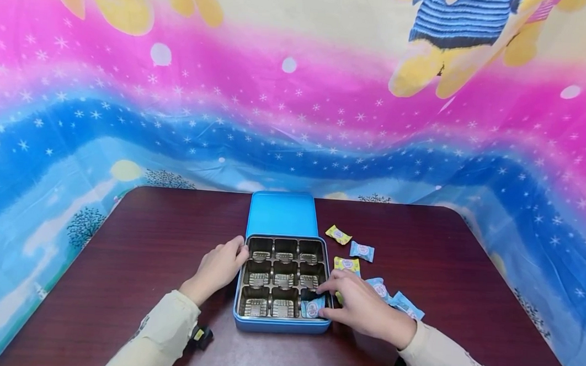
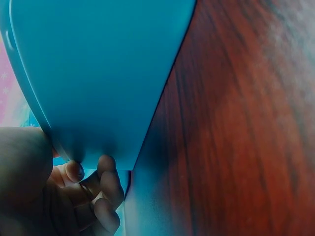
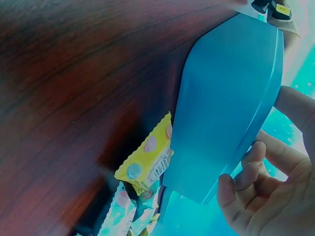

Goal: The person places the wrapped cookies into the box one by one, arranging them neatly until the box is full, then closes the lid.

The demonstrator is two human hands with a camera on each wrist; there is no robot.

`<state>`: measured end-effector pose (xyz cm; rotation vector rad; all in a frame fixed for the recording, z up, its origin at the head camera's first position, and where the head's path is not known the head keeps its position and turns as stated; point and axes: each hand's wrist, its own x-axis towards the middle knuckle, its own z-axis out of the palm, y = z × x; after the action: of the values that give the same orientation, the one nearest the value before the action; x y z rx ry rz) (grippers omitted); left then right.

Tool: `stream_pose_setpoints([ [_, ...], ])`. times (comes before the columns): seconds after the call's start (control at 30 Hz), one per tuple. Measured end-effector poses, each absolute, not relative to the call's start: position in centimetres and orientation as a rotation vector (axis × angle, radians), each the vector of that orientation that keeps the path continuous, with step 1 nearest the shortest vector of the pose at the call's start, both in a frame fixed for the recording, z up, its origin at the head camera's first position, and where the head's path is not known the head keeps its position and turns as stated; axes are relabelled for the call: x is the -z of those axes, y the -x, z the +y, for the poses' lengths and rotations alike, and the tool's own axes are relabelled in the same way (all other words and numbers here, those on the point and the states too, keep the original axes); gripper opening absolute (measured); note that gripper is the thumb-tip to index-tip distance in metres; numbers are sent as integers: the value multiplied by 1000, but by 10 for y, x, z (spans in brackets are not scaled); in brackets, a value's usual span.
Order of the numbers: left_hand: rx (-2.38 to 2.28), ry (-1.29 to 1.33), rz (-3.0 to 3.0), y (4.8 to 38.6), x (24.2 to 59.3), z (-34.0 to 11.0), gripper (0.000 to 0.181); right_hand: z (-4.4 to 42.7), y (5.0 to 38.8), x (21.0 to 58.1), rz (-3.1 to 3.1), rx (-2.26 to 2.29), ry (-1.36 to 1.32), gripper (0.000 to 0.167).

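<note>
A blue tin (image 1: pixel 281 326) with a gold tray of square compartments (image 1: pixel 284 280) stands on the table. One blue-wrapped candy (image 1: pixel 311 308) lies in the tray's near right compartment. My left hand (image 1: pixel 221 267) grips the tin's far left edge; in the left wrist view its curled fingers (image 2: pixel 109 182) lie against the side wall. Over the tin's right rim reaches my right hand (image 1: pixel 361 304), thumb and index finger apart. Its thumb touches the blue candy, and the index finger is at the same compartment. In the right wrist view the other fingers (image 3: pixel 227 191) hang loosely bent outside the wall.
Behind the tin lies its blue lid (image 1: pixel 282 215). Right of it are yellow candies (image 1: pixel 338 235) and blue candies (image 1: pixel 362 251), some partly behind my right hand. One yellow candy (image 3: pixel 147 156) rests close against the tin's side. A patterned cloth (image 1: pixel 276 121) hangs behind the dark red table (image 1: pixel 171 221).
</note>
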<state>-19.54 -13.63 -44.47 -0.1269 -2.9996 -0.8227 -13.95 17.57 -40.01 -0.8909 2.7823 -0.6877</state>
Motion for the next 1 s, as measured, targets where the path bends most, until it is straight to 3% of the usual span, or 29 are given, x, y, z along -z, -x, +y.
stream_pose_setpoints([
  [1.0, 837, 107, -2984, 196, 446, -136, 24, 198, 139, 400, 2781, 894, 867, 26],
])
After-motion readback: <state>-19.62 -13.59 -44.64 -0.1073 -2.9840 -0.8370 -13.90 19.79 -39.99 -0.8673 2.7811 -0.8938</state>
